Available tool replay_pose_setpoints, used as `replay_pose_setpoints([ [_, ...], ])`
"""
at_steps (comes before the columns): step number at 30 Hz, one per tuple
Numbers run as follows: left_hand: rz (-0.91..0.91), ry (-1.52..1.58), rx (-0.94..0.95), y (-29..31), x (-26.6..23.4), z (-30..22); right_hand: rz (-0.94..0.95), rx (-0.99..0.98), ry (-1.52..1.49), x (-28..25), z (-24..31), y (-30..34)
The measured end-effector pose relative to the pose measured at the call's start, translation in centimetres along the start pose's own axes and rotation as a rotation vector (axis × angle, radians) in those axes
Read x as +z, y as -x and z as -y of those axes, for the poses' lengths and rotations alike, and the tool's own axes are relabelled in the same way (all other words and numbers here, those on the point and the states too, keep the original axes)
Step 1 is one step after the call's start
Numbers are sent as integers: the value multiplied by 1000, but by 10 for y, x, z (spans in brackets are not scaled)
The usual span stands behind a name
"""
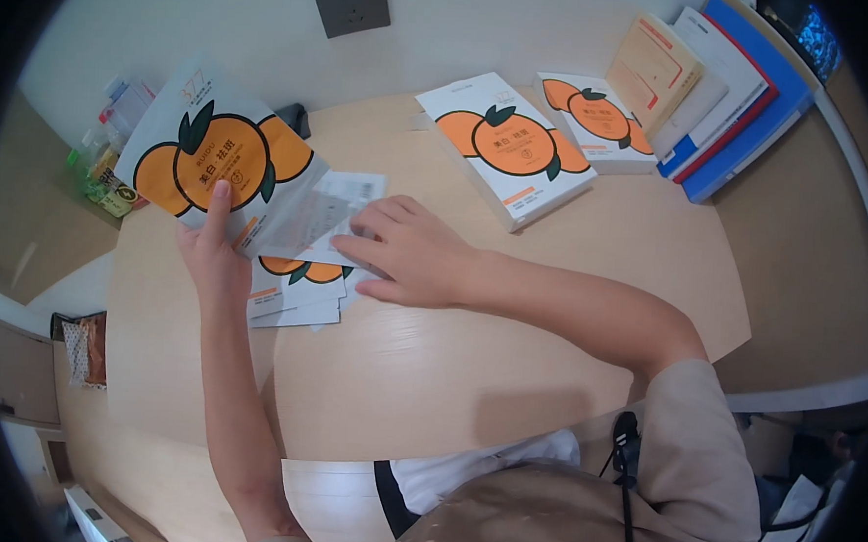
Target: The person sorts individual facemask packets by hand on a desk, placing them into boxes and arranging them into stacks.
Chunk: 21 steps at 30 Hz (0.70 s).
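A flat white packet (pixel 226 160) printed with oranges and green leaves stands tilted in my left hand (pixel 210 245), thumb across its front. My right hand (pixel 410 255) has bent fingers on a second packet (pixel 335 202), whose greyish printed face shows; its edge passes between the fingers and the thumb. Part of that packet is hidden behind the first one. Below both, more packets with the same orange print (pixel 301 286) lie in a loose pile on the table (pixel 390 367).
Two white boxes with orange prints, a larger one (pixel 509 147) and a smaller one (pixel 599 123), lie at the back right. Beside them lean a cream box (pixel 655 72) and blue folders (pixel 755 141). Bottles (pixel 105 175) stand at the far left. A wall socket (pixel 352 4) is behind.
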State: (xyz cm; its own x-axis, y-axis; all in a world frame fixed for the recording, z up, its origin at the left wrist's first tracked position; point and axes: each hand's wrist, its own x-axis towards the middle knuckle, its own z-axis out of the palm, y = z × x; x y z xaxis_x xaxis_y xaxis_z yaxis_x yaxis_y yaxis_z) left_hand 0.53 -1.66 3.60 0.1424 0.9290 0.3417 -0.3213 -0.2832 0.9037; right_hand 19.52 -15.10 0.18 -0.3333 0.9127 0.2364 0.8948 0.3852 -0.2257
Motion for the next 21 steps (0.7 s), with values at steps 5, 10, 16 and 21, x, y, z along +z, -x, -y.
replay_pose_setpoints([
  [5,62,83,-58,-6,-10,8,-323,-128,102,20,-9,0],
  [10,42,85,-106,-5,-6,8,-110,-5,-33,10,0,5],
  [16,62,20,-56,-5,-17,7,-94,26,39,3,5,3],
  [21,41,110,-22,-12,-10,13,90,25,217,-24,2,20],
])
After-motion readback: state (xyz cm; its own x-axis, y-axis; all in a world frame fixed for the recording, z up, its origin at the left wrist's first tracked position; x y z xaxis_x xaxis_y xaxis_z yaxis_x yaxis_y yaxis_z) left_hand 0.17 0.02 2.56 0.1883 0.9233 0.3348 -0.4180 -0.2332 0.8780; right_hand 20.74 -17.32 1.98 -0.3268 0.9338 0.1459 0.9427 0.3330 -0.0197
